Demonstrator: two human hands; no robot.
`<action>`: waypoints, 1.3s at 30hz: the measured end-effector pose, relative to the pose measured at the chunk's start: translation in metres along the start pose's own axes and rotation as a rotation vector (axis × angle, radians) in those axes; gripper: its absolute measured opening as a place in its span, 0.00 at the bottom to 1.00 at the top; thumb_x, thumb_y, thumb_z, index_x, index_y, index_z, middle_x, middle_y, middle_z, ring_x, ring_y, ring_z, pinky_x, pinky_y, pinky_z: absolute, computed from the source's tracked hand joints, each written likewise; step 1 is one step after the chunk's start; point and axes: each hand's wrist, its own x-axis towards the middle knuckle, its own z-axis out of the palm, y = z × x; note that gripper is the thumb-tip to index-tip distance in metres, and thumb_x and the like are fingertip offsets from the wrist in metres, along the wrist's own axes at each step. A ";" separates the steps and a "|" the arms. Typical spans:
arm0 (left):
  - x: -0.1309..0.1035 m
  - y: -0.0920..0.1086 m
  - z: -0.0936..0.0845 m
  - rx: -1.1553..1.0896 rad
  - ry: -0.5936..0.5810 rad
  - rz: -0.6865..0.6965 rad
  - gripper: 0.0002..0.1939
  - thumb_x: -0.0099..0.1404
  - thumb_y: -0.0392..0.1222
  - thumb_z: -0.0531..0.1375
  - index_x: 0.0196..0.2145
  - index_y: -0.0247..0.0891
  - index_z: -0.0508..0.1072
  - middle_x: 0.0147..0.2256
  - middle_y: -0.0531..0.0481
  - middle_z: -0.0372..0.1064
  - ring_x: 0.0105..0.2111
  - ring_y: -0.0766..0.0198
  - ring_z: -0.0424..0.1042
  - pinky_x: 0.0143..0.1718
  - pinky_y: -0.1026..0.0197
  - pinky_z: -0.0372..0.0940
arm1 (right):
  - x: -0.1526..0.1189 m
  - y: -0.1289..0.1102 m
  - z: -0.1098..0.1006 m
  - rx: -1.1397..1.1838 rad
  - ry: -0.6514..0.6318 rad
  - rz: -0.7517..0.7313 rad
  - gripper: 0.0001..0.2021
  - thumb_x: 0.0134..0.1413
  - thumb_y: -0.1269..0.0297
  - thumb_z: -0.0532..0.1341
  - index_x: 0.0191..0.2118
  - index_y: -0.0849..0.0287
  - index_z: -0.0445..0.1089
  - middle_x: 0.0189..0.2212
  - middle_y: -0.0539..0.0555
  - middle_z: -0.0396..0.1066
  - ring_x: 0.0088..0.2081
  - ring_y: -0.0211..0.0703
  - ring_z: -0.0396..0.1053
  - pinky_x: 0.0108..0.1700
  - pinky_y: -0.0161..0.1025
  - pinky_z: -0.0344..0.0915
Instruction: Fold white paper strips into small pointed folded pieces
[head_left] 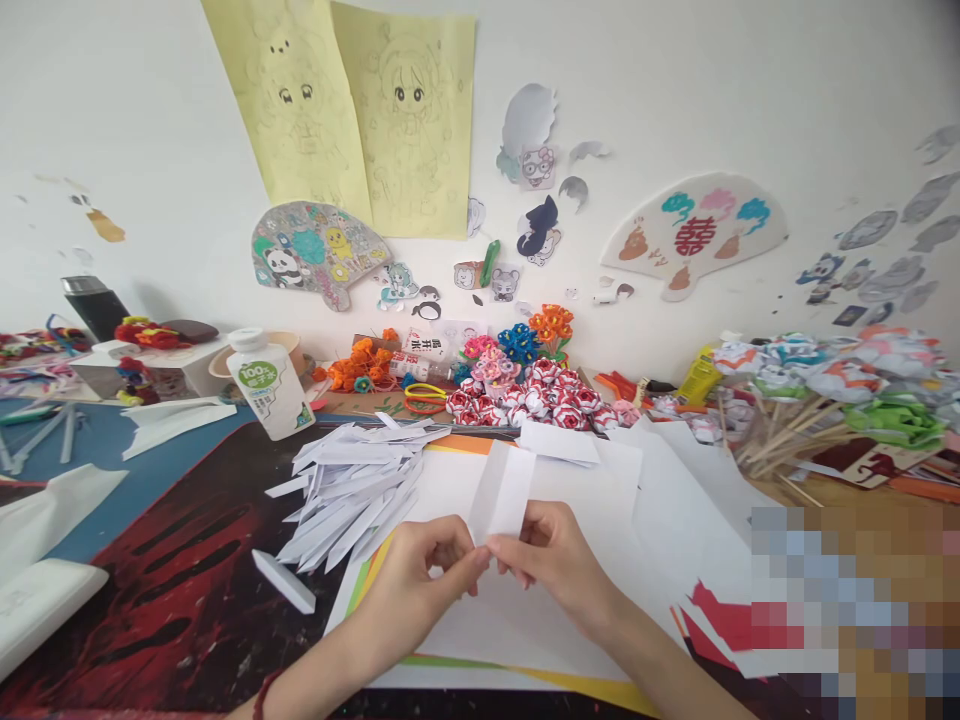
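A creased strip of white paper (502, 490) stands upright between my two hands, a fold running along its length. My left hand (439, 560) pinches its lower left corner between thumb and fingers. At the lower right edge, my right hand (551, 550) grips it, thumb in front and fingers behind. The two thumbs almost meet at the bottom of the strip. Beneath the hands lie large white sheets (577, 590) over coloured paper. To the left is a heap of narrow folded white paper pieces (360, 485), with a single folded piece (283, 582) apart from it.
A white bottle (271, 385) stands behind the heap. Red-and-white paper flowers (547, 395) line the back, near scissors with yellow handles (425, 398). More paper flowers on sticks (832, 380) stand at right. A folded white paper (559, 443) lies beyond my hands; red paper scraps (720, 625) lie at right.
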 end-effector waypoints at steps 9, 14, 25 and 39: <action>-0.001 0.002 -0.002 -0.039 0.038 -0.013 0.16 0.63 0.48 0.57 0.23 0.35 0.71 0.20 0.52 0.68 0.20 0.69 0.63 0.23 0.68 0.59 | 0.000 0.003 -0.001 0.013 -0.036 0.000 0.12 0.48 0.58 0.65 0.26 0.64 0.70 0.19 0.50 0.67 0.18 0.31 0.59 0.20 0.30 0.57; 0.001 0.004 -0.005 0.018 0.049 0.028 0.16 0.64 0.47 0.57 0.23 0.36 0.70 0.20 0.53 0.67 0.22 0.68 0.63 0.25 0.68 0.58 | 0.003 0.007 -0.003 -0.001 -0.077 0.030 0.12 0.49 0.58 0.65 0.29 0.65 0.71 0.21 0.50 0.68 0.19 0.32 0.61 0.21 0.31 0.60; 0.003 -0.001 -0.005 0.050 0.106 0.040 0.14 0.64 0.47 0.57 0.25 0.36 0.71 0.22 0.53 0.68 0.24 0.68 0.64 0.27 0.67 0.59 | 0.002 0.001 -0.003 0.025 -0.103 0.049 0.09 0.48 0.63 0.64 0.29 0.65 0.71 0.20 0.50 0.67 0.18 0.32 0.61 0.21 0.30 0.61; 0.004 0.003 -0.007 0.037 0.140 0.006 0.14 0.62 0.47 0.58 0.24 0.35 0.70 0.21 0.53 0.66 0.22 0.68 0.62 0.25 0.67 0.57 | 0.003 0.002 -0.001 0.003 -0.097 0.071 0.07 0.46 0.66 0.64 0.27 0.66 0.70 0.19 0.50 0.67 0.18 0.32 0.62 0.20 0.30 0.60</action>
